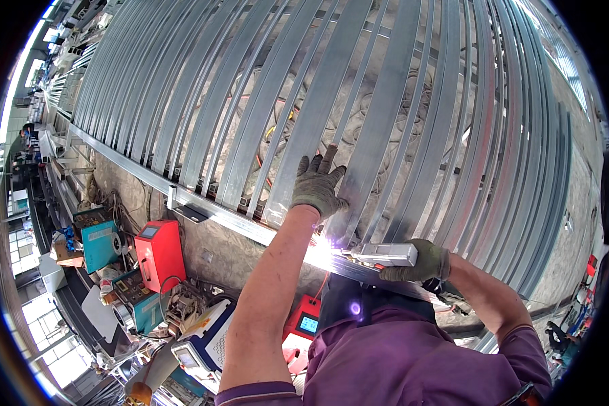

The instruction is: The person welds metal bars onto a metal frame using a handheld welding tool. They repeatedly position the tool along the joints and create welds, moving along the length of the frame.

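Note:
My left hand point(317, 187), in a grey-green work glove, lies with its fingers spread on the flat grey metal bars point(331, 74). My right hand point(426, 261), gloved alike, is wrapped around a silver handheld welding gun point(388, 254). The gun's nozzle points left. At its tip a glaring white-violet welding arc point(323, 252) burns on the near rail point(233, 221), just below my left hand. The glare hides the joint itself. The long bars run away from that rail in a row, with narrow gaps between them.
Cables and hoses point(275, 128) lie on the floor beneath the bars. To the left stand a red machine point(161, 254), teal machines point(98, 238) and a white-and-blue unit point(206, 342). A red box with a lit screen point(307, 323) is close to my body. A small dark plate point(189, 213) sits at the rail.

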Demonstrator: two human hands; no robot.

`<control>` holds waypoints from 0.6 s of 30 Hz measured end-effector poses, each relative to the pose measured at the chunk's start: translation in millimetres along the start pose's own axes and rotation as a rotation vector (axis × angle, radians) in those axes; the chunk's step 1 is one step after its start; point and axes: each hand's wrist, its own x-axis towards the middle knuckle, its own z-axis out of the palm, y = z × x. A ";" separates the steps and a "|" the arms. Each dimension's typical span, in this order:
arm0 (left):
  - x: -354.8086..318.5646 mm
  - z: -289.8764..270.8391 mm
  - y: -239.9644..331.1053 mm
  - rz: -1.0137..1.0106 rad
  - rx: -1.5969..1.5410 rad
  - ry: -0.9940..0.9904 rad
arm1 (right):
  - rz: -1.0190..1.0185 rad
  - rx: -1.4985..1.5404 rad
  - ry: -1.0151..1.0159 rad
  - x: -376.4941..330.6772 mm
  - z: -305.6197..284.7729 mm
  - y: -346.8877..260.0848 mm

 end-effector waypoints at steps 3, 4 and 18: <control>0.2 -0.4 0.4 0.001 -0.013 0.002 | -0.007 -0.006 -0.005 -0.2 -0.1 0.3; 0.2 -0.6 0.7 0.000 -0.013 0.002 | -0.018 -0.006 -0.004 -0.1 0.2 0.9; -0.3 -1.5 0.8 0.001 0.005 0.000 | -0.022 -0.057 -0.003 -1.9 0.8 10.9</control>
